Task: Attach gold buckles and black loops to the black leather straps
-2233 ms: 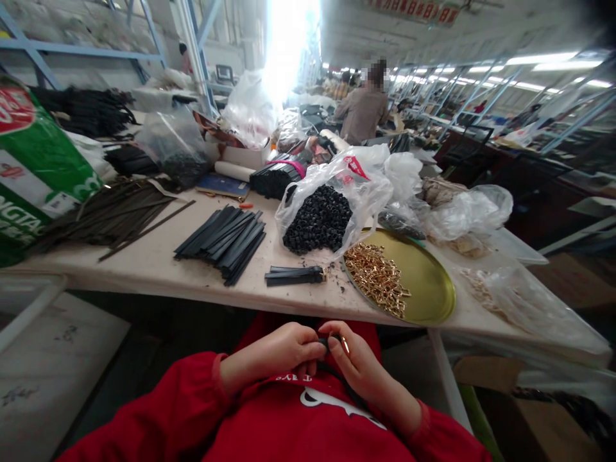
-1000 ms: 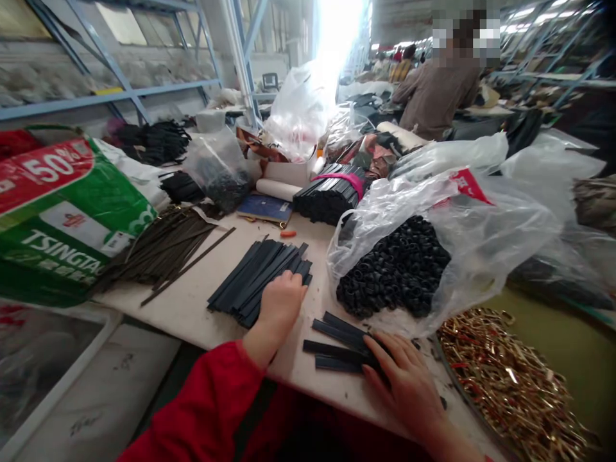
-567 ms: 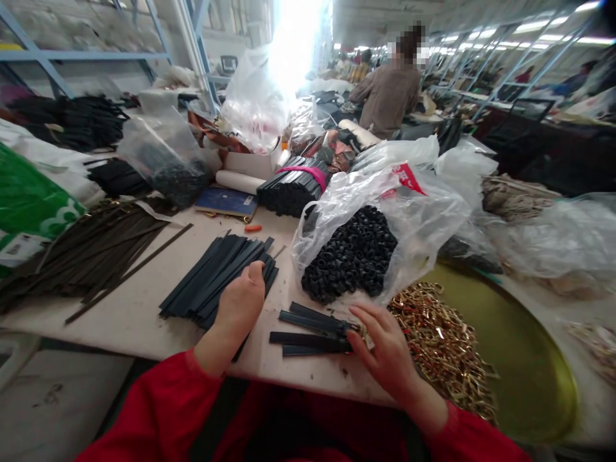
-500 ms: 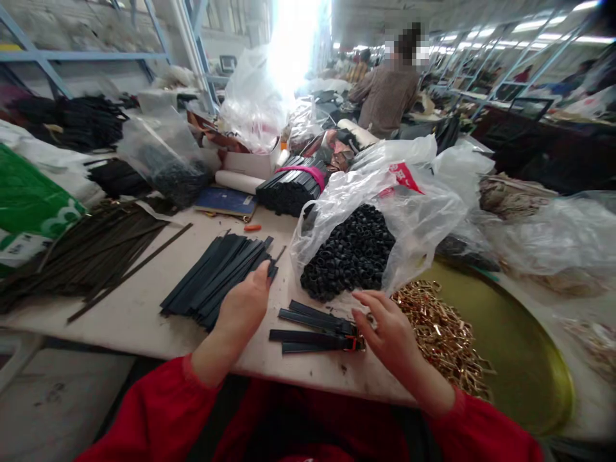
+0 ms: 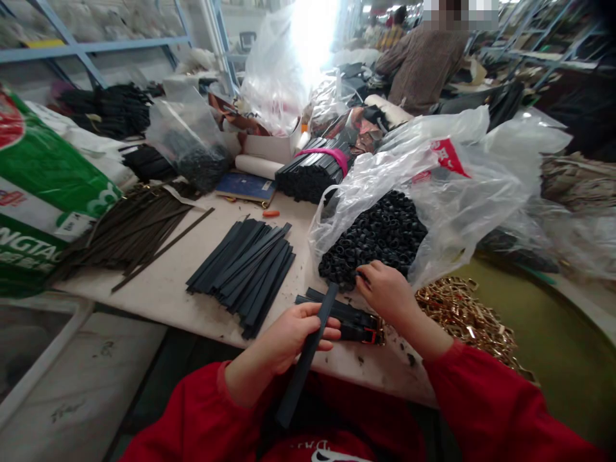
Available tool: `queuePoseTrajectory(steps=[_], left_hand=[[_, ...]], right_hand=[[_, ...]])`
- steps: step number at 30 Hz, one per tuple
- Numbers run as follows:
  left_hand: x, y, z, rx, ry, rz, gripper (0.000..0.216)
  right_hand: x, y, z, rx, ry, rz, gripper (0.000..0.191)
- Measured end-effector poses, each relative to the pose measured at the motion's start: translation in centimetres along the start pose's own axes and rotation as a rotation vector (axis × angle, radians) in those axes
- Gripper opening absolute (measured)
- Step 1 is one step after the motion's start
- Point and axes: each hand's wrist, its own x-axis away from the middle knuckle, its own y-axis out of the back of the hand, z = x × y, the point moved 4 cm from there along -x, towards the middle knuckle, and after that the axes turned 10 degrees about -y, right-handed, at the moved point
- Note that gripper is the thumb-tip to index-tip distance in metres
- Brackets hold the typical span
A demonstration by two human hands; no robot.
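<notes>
My left hand is closed on a flat black strap, gripped by the thumb across the fingers and slanting down toward my lap. Over the near edge of a clear plastic bag, my right hand pinches what looks like a small black loop, mostly hidden by the fingertips. Many more black loops fill the bag. Beneath my hands lie several black straps with gold buckles, partly covered by the left fingers. A fanned stack of black straps rests to the left.
Gold buckles are heaped on a round gold tray at right. Brown strips and a green-and-white bag occupy the left. Behind are a blue notebook and a pink-tied strap bundle. Another person stands farther back.
My left hand has come away from the strap stack toward me, now with one strap. My right hand has moved from beside the buckled straps up to the loops. The view has shifted.
</notes>
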Motion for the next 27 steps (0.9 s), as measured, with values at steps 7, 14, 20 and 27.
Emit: queuePoseTrajectory(steps=[7,14,20,27], left_hand=[[0.5,-1.3,0.0,0.098,0.059,0.056,0.028],[1.8,-1.9,0.9,-0.075,-0.042,0.078,0.024],[2.7,-2.4,1.1,-0.436,-0.298,0.085,0.026],[4.6,-3.8,0.4,-1.100,-0.563,0.047,0.024]], right_hand=[[4.5,-0.1,-0.6,-1.318,-0.632,0.580,0.023],[7.9,1.2,1.1,-1.691,-0.654,0.727,0.030],[9.5,1.0,1.4,-1.602,-0.515,0.665,0.033],[11.9,1.4,1.2,-1.455,-0.428,0.764,0.048]])
